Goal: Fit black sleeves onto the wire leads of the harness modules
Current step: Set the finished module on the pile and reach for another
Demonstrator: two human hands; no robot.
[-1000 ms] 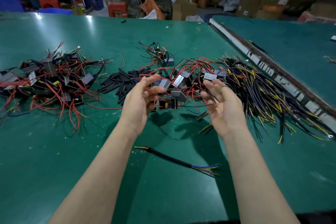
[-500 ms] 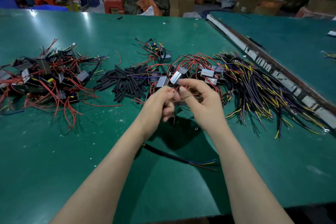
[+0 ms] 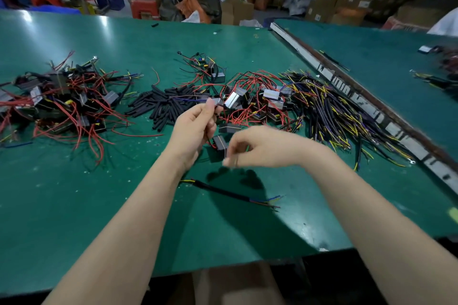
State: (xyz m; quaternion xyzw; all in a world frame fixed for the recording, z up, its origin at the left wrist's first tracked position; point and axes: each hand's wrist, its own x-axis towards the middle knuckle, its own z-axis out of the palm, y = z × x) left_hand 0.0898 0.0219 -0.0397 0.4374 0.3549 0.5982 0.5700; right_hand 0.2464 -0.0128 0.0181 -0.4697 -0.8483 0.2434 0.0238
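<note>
My left hand [image 3: 194,129] is raised over the green table [image 3: 74,205], its thumb and fingers pinching thin wire leads that run left at about its fingertips. A small black harness module [image 3: 220,144] hangs between my two hands. My right hand [image 3: 257,147] is curled below it, fingertips pinching the lower end of a thin lead; it is motion-blurred. A heap of black sleeves [image 3: 163,104] lies just beyond my left hand. Unsleeved modules with red leads [image 3: 250,101] lie behind both hands.
A large tangle of modules with red wires [image 3: 57,104] fills the left side. A bundle of black, yellow and purple wires [image 3: 334,111] spreads to the right. One black cable [image 3: 230,193] lies near the front edge. A metal rail [image 3: 359,91] divides off the neighbouring table.
My hands met over the module pile, then drew apart: the left rose with the leads, the right dropped lower and nearer, and a module now hangs between them.
</note>
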